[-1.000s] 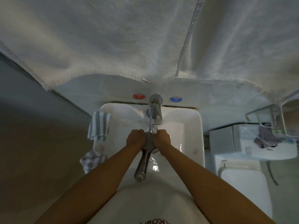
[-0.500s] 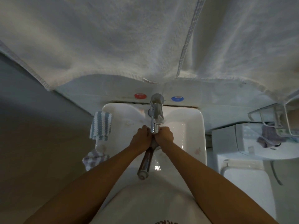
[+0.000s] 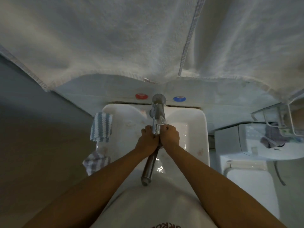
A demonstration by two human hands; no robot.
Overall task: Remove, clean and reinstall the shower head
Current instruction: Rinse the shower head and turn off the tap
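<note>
Centrally, both hands [image 3: 158, 139] around shower head [image 3: 148, 167].

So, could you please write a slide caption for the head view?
Both hands, left and right, hold a chrome shower head under the tap over a white basin.

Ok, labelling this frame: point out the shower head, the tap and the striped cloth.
shower head [image 3: 148, 167], head view, chrome handle.
tap [image 3: 158, 111], head view, spout top.
striped cloth [image 3: 101, 126], head view, middle, on sink edge.
</note>
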